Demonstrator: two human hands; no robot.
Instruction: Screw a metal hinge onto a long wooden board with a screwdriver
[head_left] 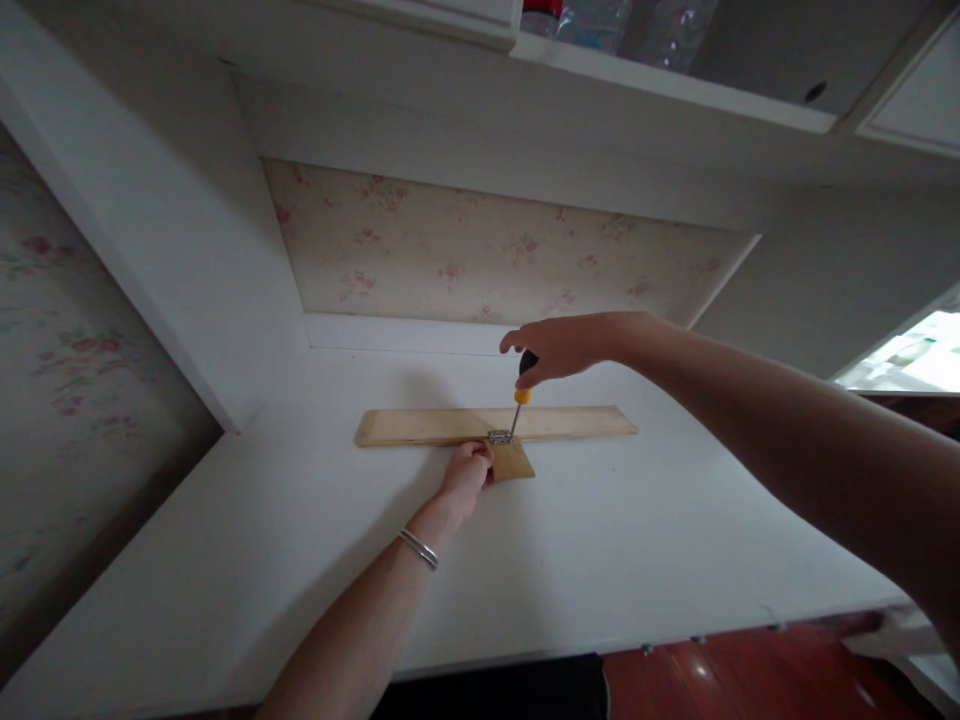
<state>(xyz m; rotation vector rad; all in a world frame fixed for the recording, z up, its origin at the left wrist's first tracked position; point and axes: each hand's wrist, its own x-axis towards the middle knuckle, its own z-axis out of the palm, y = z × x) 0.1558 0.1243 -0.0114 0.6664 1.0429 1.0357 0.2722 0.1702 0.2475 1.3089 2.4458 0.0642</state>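
A long pale wooden board lies flat on a white desk, with a small wooden block against its front edge. A small metal hinge joins the two. My right hand is closed round the black and yellow handle of a screwdriver, held nearly upright with its tip on the hinge. My left hand, with a silver bracelet on the wrist, is closed against the left side of the small block and holds it.
White side panels flank the desk and flowered wallpaper backs the recess. A shelf overhead holds plastic bottles. The desk's front edge runs along the bottom, with red-brown floor below on the right.
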